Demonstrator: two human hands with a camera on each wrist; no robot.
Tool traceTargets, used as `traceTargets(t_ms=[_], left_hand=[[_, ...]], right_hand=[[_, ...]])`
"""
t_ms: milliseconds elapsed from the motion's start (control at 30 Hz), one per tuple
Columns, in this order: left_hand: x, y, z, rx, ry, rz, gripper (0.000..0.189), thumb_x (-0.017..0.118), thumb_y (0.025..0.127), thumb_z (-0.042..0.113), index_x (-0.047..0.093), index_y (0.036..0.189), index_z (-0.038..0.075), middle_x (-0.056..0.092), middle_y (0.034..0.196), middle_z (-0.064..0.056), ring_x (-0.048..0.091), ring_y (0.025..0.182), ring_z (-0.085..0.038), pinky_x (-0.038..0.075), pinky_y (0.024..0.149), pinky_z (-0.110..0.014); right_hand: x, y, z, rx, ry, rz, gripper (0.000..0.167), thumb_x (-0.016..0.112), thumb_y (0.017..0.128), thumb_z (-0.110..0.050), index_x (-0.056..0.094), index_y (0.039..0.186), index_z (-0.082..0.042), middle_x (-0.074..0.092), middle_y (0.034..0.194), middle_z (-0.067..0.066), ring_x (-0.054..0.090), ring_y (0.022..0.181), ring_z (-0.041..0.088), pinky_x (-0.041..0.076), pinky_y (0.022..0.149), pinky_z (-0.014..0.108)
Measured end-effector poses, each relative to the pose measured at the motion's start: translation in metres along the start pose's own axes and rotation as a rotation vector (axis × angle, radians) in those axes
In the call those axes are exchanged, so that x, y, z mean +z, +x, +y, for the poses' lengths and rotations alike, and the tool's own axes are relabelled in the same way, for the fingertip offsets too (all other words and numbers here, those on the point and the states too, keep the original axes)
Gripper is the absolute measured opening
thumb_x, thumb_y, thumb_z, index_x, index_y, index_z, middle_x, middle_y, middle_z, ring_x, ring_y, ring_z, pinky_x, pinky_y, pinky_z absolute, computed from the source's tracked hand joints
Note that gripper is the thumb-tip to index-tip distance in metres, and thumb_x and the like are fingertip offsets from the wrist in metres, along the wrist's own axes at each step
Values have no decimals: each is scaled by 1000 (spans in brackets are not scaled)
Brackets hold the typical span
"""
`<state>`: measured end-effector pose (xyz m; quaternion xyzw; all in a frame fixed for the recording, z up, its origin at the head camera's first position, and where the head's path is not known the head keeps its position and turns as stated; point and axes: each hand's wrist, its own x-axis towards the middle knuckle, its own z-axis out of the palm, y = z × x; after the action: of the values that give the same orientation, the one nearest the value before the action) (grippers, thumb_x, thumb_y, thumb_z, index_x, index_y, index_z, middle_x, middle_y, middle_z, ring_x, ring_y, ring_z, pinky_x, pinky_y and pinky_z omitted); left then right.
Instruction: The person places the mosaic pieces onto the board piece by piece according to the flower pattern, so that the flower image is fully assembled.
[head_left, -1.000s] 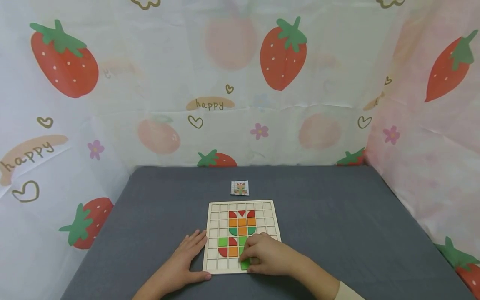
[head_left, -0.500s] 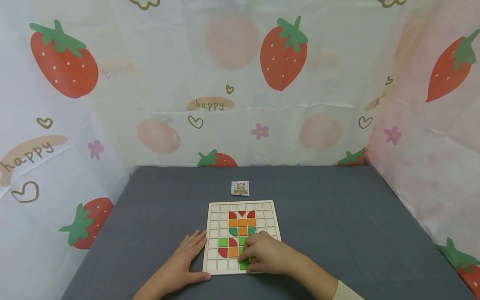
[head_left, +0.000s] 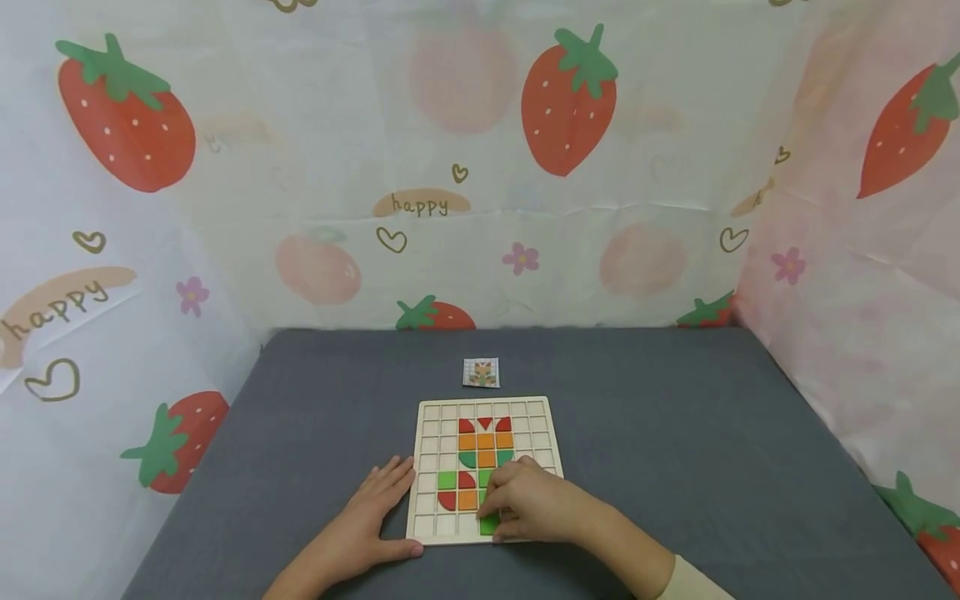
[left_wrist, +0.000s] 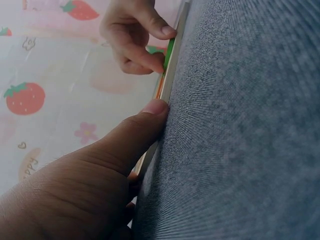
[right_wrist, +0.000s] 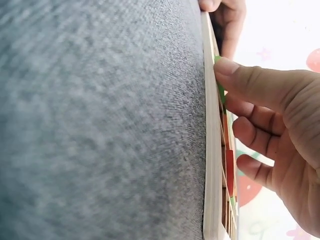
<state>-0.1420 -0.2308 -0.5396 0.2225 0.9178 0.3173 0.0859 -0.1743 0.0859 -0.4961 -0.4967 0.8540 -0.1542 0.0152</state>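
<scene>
A square wooden grid board (head_left: 434,524) lies on the table, with red, orange and green tiles set in its cells. My right hand (head_left: 536,504) pinches a green square tile (head_left: 488,524) between thumb and fingers at the board's near row. In the right wrist view the thumb (right_wrist: 227,67) presses on that tile (right_wrist: 221,92). My left hand (head_left: 367,512) is spread along the board's left side, its fingertips at the edge and the thumb at the near left corner. The right hand covers the cells on the board's lower right.
Beyond the board lies a small printed card (head_left: 481,372) with a coloured pattern on a grid. A dark grey cloth (head_left: 660,417) covers the table. Strawberry-printed curtains (head_left: 330,167) enclose the back and both sides.
The green tile and the right fingers have shifted very slightly left over the near row. The left hand stays in place, and the head view has tipped a little.
</scene>
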Motion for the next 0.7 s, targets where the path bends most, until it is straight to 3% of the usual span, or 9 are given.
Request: traceTargets(t_ms=[700], left_hand=[[-1, -1, 5, 17, 4, 7, 110, 77, 78, 67, 38, 158, 3, 28, 168, -11, 16, 157, -38, 11, 126, -63]], right_hand=[[-1, -1, 0, 18, 35, 0, 28, 86, 83, -38, 81, 109, -28, 65, 96, -18, 48, 85, -7, 33, 76, 18]])
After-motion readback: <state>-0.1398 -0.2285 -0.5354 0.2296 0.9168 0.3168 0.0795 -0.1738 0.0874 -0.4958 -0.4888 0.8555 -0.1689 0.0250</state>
